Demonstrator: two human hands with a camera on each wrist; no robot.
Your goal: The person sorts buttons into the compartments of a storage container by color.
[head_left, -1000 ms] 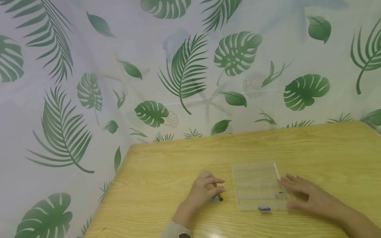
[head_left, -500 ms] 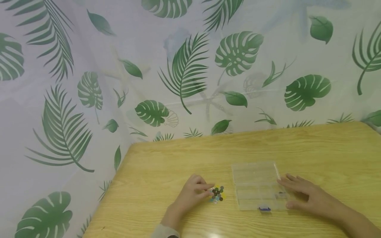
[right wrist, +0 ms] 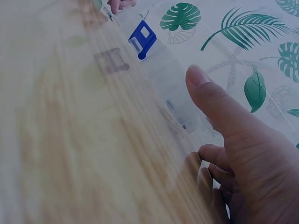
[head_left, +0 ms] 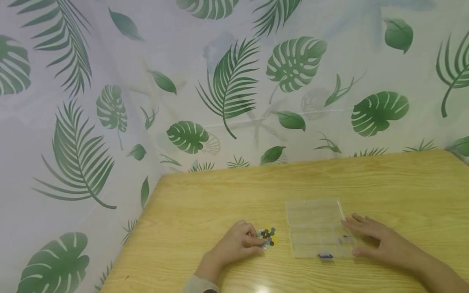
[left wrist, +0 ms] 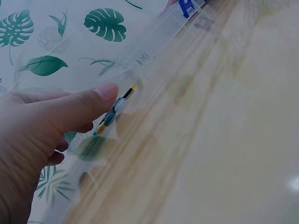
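Note:
Several small round discs [head_left: 268, 232], dark, green, yellow, light blue and clear, lie in a loose pile on the wooden table. My left hand [head_left: 236, 242] is at the pile's left edge, thumb and index finger close together right at the discs; I cannot tell whether a disc is between them. In the left wrist view, the discs [left wrist: 112, 110] show just past the thumb tip. A clear plastic compartment box [head_left: 311, 244] stands with its lid folded back. My right hand [head_left: 381, 240] rests at its right end, fingers and thumb spread and touching it.
A blue latch [right wrist: 143, 39] sits on the box's front side. Something small and dark [head_left: 345, 237] shows in a right-hand compartment. Behind the wooden table [head_left: 205, 195] hangs a white cloth with green leaf prints [head_left: 234, 89].
My left hand has drawn back leftward from above the pile, uncovering the discs, and its fingers have since bent in at the pile's left edge. The right hand and box stay put.

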